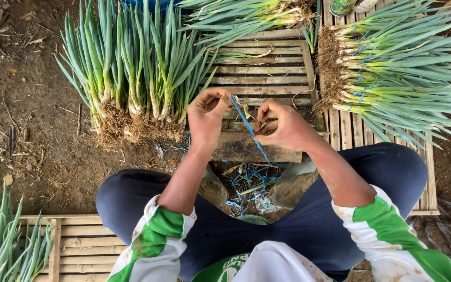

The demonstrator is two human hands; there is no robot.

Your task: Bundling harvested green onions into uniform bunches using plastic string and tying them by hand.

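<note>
My left hand (208, 116) and my right hand (283, 125) are raised side by side over a wooden slatted crate (267, 73). Between them runs a thin blue string (246, 125), pinched at its upper end by my left fingers and lower down by my right fingers, pulled taut on a slant. The string trails down to a tangle of blue strings (246, 183) on the ground between my muddy boots (293, 185). An untied heap of green onions (131, 68) with rooty ends lies just left of my left hand.
A bundle of green onions tied with blue string (392, 68) lies on a slatted pallet (429, 172) at right. More onions (246, 15) lie at the top and others (6, 245) at bottom left by another crate (79, 245). Bare soil (22, 104) spreads to the left.
</note>
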